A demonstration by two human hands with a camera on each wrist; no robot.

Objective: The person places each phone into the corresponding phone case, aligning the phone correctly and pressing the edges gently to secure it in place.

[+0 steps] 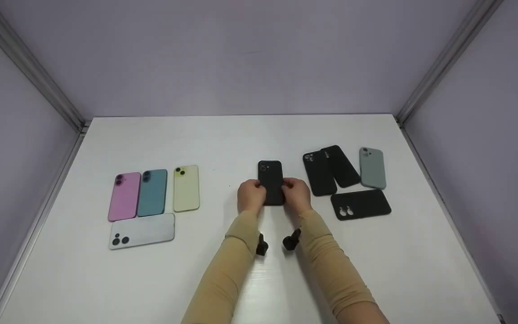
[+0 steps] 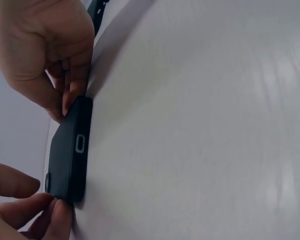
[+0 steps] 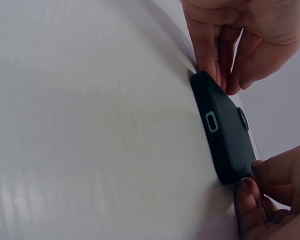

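A black phone case (image 1: pixel 271 182) lies back side up on the white table, its camera opening at the far left corner. My left hand (image 1: pixel 251 196) grips its left edge, and my right hand (image 1: pixel 297 195) holds the right edge. The near end of the case (image 2: pixel 70 150) shows a pale-rimmed port opening in both wrist views. In the right wrist view, my right hand (image 3: pixel 277 195) has its thumb and fingers bent at the edge of the case. Whether a phone sits inside it, I cannot tell.
At left lie a pink phone (image 1: pixel 124 198), a teal phone (image 1: pixel 152 193), a yellow phone (image 1: pixel 186 189) and a white phone (image 1: pixel 146 231). To the right are a black case (image 1: pixel 320 174), another overlapping it (image 1: pixel 342 166), a sideways black case (image 1: pixel 364 204) and a grey-green phone (image 1: pixel 372 168).
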